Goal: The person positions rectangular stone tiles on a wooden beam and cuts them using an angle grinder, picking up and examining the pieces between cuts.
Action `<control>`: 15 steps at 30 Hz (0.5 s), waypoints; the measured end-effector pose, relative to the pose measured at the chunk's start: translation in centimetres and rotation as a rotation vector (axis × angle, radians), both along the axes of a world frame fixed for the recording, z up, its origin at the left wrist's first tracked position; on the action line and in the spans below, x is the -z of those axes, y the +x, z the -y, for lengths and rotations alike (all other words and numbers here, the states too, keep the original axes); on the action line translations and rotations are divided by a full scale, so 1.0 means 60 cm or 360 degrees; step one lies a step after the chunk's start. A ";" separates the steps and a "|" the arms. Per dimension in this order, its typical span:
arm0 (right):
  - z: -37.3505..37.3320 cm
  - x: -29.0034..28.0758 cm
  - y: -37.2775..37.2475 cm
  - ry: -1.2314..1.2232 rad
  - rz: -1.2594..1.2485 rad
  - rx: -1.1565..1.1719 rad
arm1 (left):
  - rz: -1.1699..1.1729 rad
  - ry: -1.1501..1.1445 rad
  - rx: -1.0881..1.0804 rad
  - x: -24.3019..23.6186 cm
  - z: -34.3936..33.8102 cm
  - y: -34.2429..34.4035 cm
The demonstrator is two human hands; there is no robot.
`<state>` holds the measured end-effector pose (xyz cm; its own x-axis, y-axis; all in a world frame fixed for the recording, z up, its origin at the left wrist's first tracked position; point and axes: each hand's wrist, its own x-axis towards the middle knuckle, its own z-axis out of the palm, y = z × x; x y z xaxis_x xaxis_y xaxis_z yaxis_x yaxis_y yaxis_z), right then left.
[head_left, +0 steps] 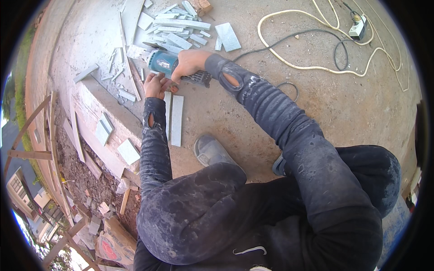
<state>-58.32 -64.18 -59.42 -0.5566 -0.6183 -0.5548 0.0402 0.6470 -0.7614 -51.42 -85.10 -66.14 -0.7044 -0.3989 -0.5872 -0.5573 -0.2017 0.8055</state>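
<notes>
My right hand [189,64] is wrapped over the rear of a teal disc cutter [163,61]. The tool has a silver head and a dark disc, and its tip reaches toward the stone strips. Just below the tool's body, my left hand [155,85] is closed, fingertips pinched together near its underside. What those fingers hold is too small and partly covered to make out. Two long pale stone strips [177,121] lie side by side on the ground beside my left wrist. A heap of cut grey-green stone strips [174,30] lies beyond the cutter.
A dark cord runs right from the tool toward a white socket box [357,28], among loops of cream cable [289,65]. A concrete ledge [108,106] at left bears square tiles [129,151]. Lower left are rubble, wooden boards and a torn sack [116,239].
</notes>
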 end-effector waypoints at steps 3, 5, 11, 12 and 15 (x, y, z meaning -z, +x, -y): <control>-0.002 -0.001 0.003 0.0009 -0.0005 -0.0002 | -0.0001 0.0003 -0.0010 -0.003 -0.001 0.000; -0.003 -0.005 0.005 0.0020 -0.0009 -0.0012 | -0.0007 0.0008 -0.0031 -0.003 0.000 0.002; -0.010 -0.004 0.008 0.0017 -0.0001 0.0001 | 0.0016 -0.0029 -0.0006 0.000 0.002 0.001; -0.011 -0.006 0.009 0.0027 0.0005 -0.0002 | 0.0029 -0.0021 0.0000 -0.001 0.002 0.002; -0.014 -0.009 0.011 0.0056 0.0004 -0.0018 | 0.0055 -0.0005 0.0012 -0.003 0.001 0.002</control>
